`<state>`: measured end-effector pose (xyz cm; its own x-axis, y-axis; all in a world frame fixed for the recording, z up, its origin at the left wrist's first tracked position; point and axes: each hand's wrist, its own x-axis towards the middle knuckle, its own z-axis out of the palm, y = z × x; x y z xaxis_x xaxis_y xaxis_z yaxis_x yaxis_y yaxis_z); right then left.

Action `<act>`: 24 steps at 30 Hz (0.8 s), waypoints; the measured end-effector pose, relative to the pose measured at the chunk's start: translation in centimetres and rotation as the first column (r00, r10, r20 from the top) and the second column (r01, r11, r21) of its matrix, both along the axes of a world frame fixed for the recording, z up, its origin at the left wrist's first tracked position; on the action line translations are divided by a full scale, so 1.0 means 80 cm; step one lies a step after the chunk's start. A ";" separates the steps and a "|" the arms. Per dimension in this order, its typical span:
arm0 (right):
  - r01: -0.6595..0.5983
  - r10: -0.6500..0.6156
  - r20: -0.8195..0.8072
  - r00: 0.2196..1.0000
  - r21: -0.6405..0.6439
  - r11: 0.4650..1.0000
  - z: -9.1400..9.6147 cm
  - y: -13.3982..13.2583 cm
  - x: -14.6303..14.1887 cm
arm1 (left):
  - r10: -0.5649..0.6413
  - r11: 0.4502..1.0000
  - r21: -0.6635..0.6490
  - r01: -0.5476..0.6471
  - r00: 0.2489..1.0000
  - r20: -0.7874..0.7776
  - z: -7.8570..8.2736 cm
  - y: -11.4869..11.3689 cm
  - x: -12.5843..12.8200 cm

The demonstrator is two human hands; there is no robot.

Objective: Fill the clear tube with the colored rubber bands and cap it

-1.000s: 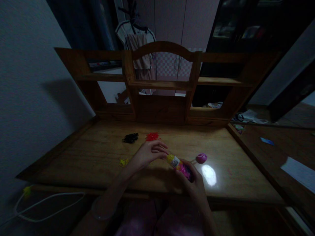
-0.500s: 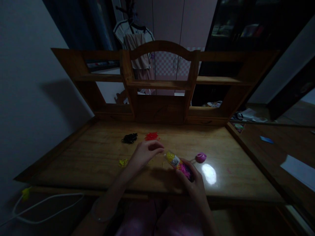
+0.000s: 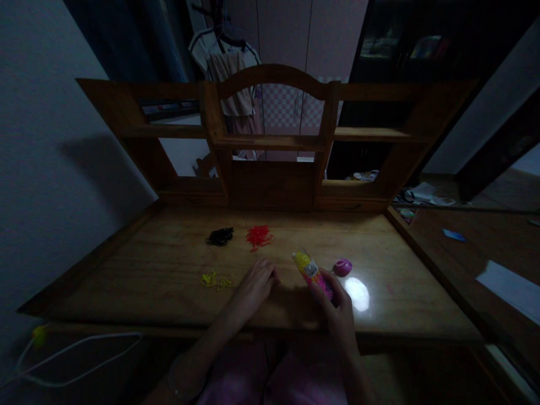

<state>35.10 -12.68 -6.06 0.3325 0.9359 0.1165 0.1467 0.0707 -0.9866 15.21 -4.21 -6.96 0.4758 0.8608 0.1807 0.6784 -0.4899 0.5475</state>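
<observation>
**Right hand grips tilted bottle over desk; left hand lies flat nearby**

The right hand (image 3: 337, 306) is closed round the lower end of a small clear plastic bottle w/ yellow & pink contents (image 3: 310, 270). The bottle is held just above the wooden desk (image 3: 169, 270), tilted, yellow end up & pointing away from the person, white label facing the camera. Just right of it, on the desktop, lies a round pink plastic cap (image 3: 343, 266), apart from the bottle.

The left hand (image 3: 255, 284) rests palm-down on the desk left of the bottle, fingers stretched fwd & close together. Too dim to tell whether the fingertips pinch anything.

Three heaps of tiny rubber bands sit on the wood:
- a yellow heap (image 3: 215, 280) near the left hand
- a black heap (image 3: 220, 237) further back
- a red heap (image 3: 258, 237) beside the black
</observation>
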 end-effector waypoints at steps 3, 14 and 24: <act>-0.001 0.001 0.006 1.000 -0.002 1.000 0.001 0.000 -0.001 | 0.083 0.995 0.057 -0.079 0.994 -0.068 0.004 0.002 -0.017; 0.011 -0.011 0.038 0.999 0.001 1.000 0.006 -0.001 0.000 | 0.158 0.986 -0.057 -0.157 0.987 0.016 -0.022 0.001 -0.039; -0.106 0.105 0.069 0.992 0.012 0.994 0.007 -0.001 -0.005 | 0.189 0.944 -0.327 -0.039 0.877 0.441 0.060 0.000 -0.015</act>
